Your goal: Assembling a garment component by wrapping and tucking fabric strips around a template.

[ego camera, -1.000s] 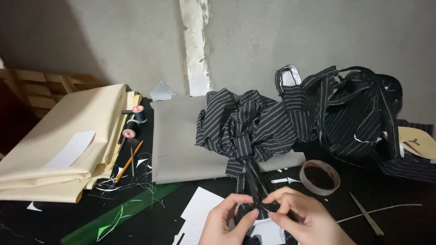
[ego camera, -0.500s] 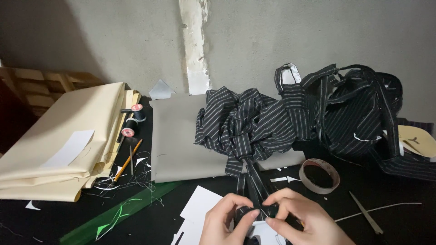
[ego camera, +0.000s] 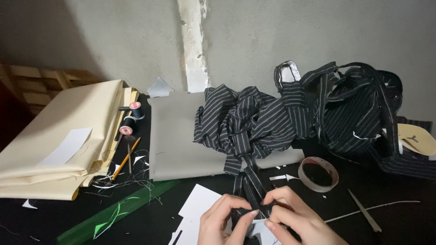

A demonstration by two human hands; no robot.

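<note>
Pinching a black pinstriped fabric strip [ego camera: 247, 181] between left hand [ego camera: 227, 223] and right hand [ego camera: 295, 218], fingertips clamped together. Looks light, soft, floppy; best gripped near the folded end by the fingertips

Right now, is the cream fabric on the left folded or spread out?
Folded. The cream fabric lies in stacked layers, with folded edges showing along its near and right sides, and a white paper slip resting on top.

Sewing workshop, thread spools [ego camera: 129, 119], folded cream fabric [ego camera: 68, 136], tape roll [ego camera: 318, 173]
</note>
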